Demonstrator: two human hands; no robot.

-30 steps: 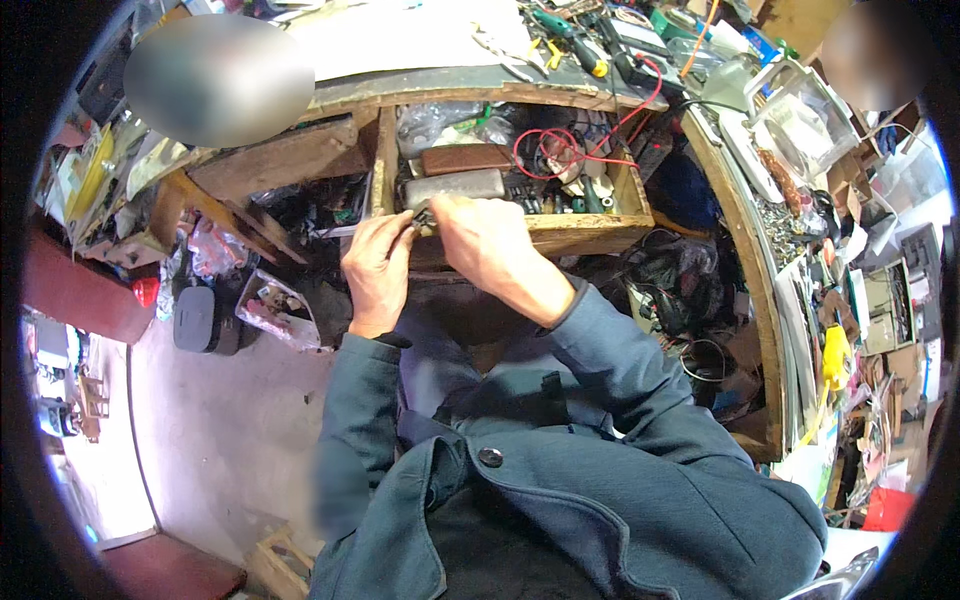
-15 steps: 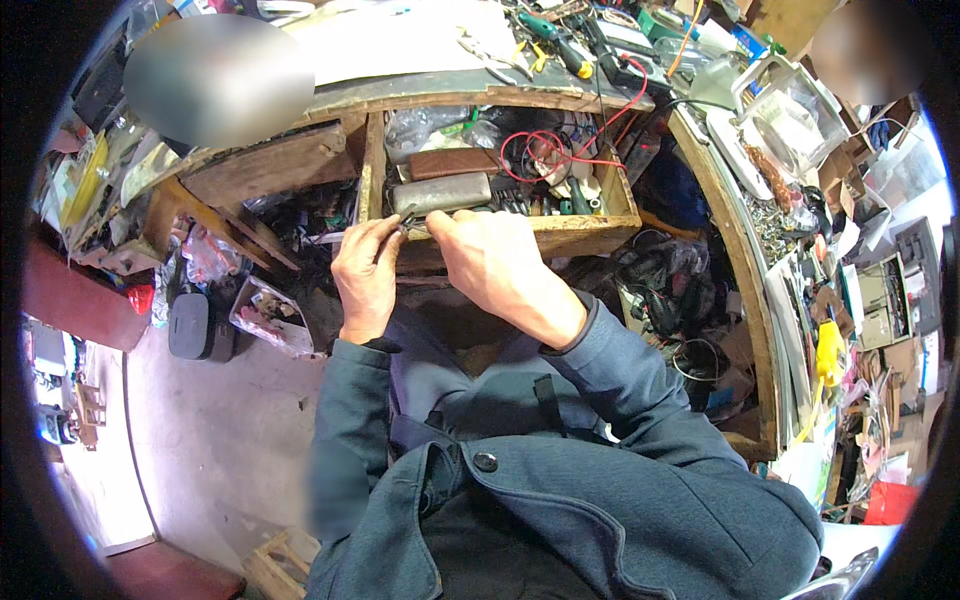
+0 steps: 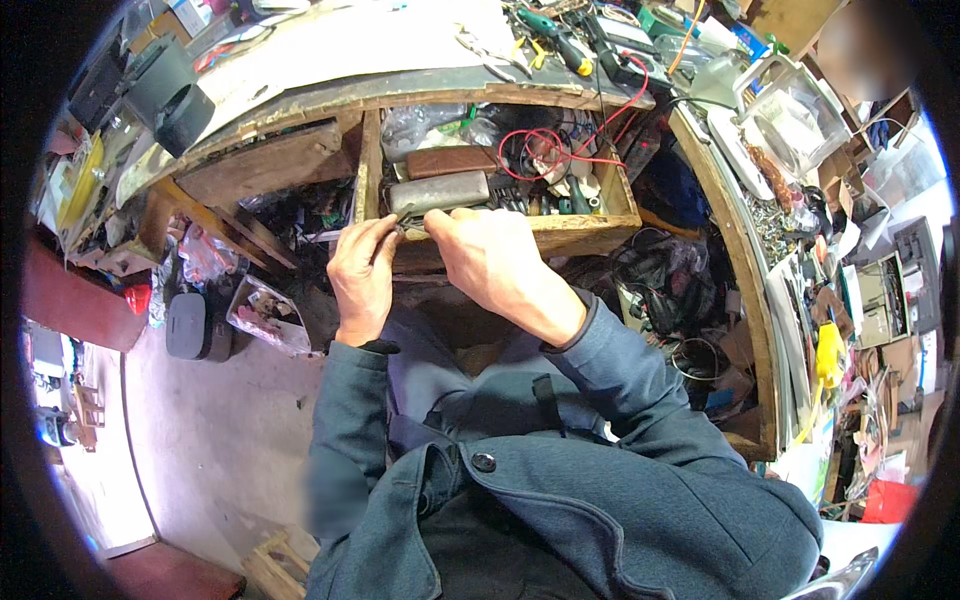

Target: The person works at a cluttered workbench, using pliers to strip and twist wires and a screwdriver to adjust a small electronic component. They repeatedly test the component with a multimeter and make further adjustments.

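Both hands are close together at the front edge of an open wooden drawer (image 3: 590, 234). The fingertips of my left hand (image 3: 362, 278) pinch a small, thin dark piece (image 3: 407, 213), too small to name. My right hand (image 3: 497, 265) is closed just to its right, back of the hand upward; its fingertips point at the piece, and whatever they grip is hidden. Just beyond the fingers, the drawer holds a grey oblong case (image 3: 440, 190) and a brown case (image 3: 452, 161). Red wire (image 3: 535, 150) loops over the drawer's right side.
On the bench top beyond lie a white sheet (image 3: 400, 40), pliers (image 3: 485, 55) and a green-handled screwdriver (image 3: 560, 45). Clutter covers the right-hand bench, including a clear plastic container (image 3: 790, 105). A dark grey box (image 3: 190, 325) and an open carton (image 3: 268, 315) stand on the floor at left.
Both hands keep nearly the same place and grip, the left fingertips shifting only slightly. The whole view has shifted a little.
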